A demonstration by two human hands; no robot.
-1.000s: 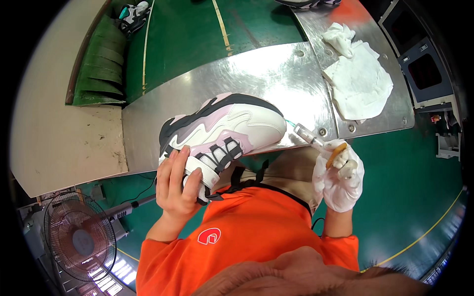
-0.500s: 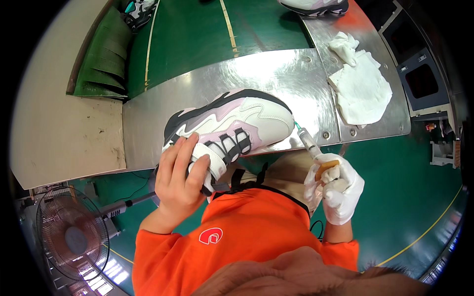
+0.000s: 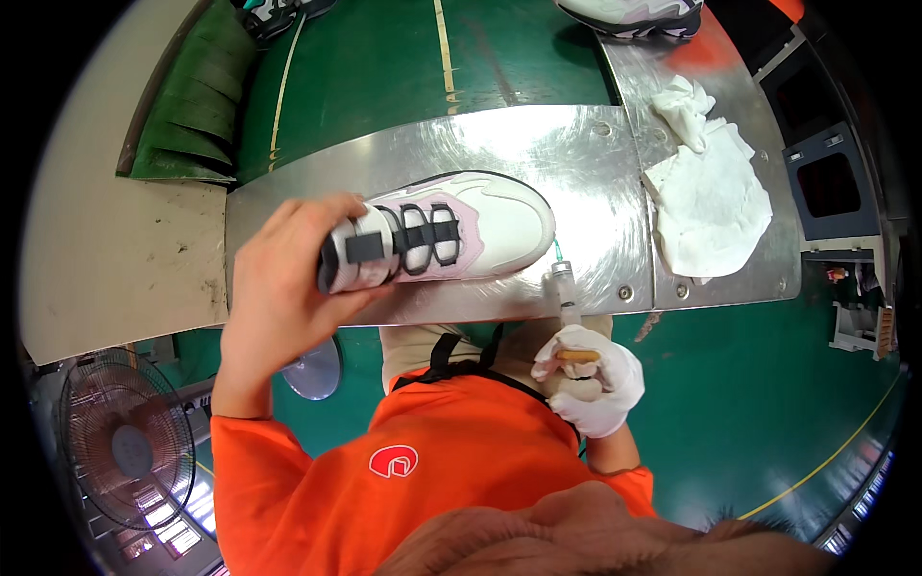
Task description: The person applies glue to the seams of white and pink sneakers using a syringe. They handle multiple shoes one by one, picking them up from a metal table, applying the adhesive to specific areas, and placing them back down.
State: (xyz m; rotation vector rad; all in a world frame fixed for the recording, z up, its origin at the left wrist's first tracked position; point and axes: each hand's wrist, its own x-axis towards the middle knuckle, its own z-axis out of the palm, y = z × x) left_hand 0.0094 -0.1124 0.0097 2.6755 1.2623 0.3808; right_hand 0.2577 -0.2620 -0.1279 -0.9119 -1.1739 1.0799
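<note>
A white and pale pink sneaker (image 3: 514, 226) with black laces sits over the metal plate (image 3: 600, 192), its toe toward the right. My bare left hand (image 3: 283, 278) is closed around its collar and heel end. In my white-gloved right hand (image 3: 615, 384) is a clear syringe (image 3: 567, 293) with a green-based needle, pointing up. The needle end is right beside the toe edge; whether it touches cannot be made out. A small yellow-brown piece (image 3: 578, 356) shows among the gloved fingers.
Crumpled white cloths (image 3: 715, 206) lie on the metal at the right. Beyond the plate runs a green belt (image 3: 375, 106), with another sneaker (image 3: 639, 17) at its far right. Green slit flaps (image 3: 187, 125) hang at the far left. A caged fan (image 3: 130, 451) stands lower left.
The sneaker has turned from showing its side to showing its laces and top, and shifted slightly left. My left hand has moved left and farther away; my right hand and syringe have moved left.
</note>
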